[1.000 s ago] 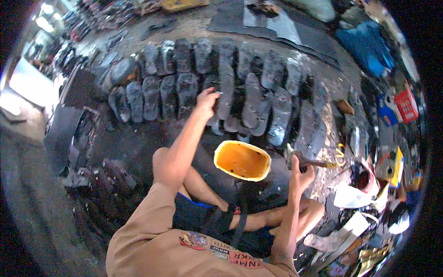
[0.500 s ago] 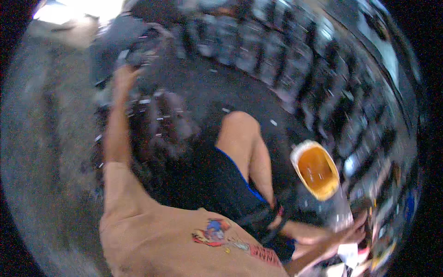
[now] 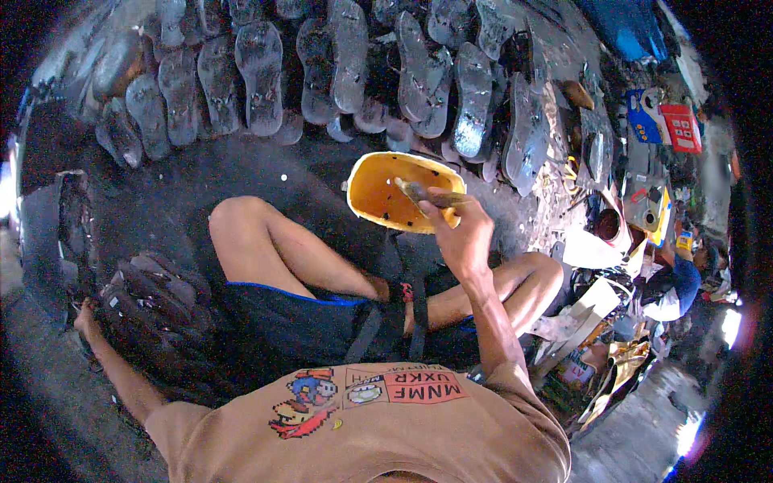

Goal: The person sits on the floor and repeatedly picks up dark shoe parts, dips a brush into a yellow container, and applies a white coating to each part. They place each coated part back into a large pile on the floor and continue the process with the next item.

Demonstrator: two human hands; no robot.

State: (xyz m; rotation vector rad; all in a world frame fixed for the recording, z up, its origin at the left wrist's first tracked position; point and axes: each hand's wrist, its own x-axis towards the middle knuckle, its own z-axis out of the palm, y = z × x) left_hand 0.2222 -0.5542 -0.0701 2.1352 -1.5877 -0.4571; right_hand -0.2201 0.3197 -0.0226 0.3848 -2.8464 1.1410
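My right hand (image 3: 465,233) is closed around what looks like a short brush (image 3: 415,191). Its tip is over a cut-open yellow tub (image 3: 366,217) with a pale rim, amber inside and dotted with dark specks. The tub stands in front of my crossed legs. At the far left, my left arm stretches out, and my left hand (image 3: 84,315) is beside a dark upright block or stack (image 3: 71,233). Its fingers are small and partly hidden, so I cannot make out a grip. Close by lies a heap of dark soles or sandals (image 3: 153,294).
Rows of dark shoe soles (image 3: 259,76) lie across the floor ahead. To the right are a blue box (image 3: 644,113), a red packet (image 3: 683,127), white sheets (image 3: 592,249) and other clutter. A blue cloth or sack (image 3: 620,28) is at the top right.
My view has swung from the left toward the front. My right hand has come from the cluttered right side to the tub, now with the brush. My left hand still reaches left.
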